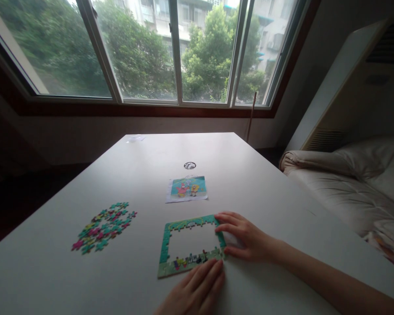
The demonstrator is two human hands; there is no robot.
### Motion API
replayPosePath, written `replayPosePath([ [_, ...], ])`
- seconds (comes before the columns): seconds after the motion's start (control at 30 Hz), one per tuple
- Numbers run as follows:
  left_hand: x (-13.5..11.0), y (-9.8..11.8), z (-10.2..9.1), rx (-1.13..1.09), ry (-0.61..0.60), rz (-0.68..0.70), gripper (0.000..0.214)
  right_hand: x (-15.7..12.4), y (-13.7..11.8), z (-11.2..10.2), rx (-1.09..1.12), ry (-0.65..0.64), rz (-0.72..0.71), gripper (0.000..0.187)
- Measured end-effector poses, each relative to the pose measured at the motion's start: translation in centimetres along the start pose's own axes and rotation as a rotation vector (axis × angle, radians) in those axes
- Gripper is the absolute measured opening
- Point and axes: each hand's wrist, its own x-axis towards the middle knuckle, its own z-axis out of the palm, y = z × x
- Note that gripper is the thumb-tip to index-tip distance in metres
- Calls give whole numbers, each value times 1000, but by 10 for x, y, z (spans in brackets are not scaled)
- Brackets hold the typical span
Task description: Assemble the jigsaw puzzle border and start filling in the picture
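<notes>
A jigsaw puzzle frame [166, 245], teal with an unfilled white middle, lies on the white table [265, 183] near the front. My right hand [246, 238] rests at the frame's right edge, fingers stretched out and touching its right border. My left hand [197, 291] lies flat below, fingertips on the frame's bottom right corner. Neither hand holds a piece. A heap of loose puzzle pieces [101, 227] lies to the left. A reference picture [187, 189] with cartoon figures lies behind the frame.
A small round object [189, 165] sits further back on the table, and a clear scrap [135, 138] near the far left edge. A bed with a white quilt [354, 183] stands to the right. Large windows [170, 52] run behind the table.
</notes>
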Motion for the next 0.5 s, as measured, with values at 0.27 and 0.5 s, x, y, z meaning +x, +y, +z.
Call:
replayPosePath([
  [0.27, 2, 1, 2, -13, 17, 6, 34, -1, 1, 2, -7, -9, 4, 40],
  [0.5, 1, -1, 2, -17, 63, 22, 33, -2, 2, -1, 63, 7, -4, 49],
])
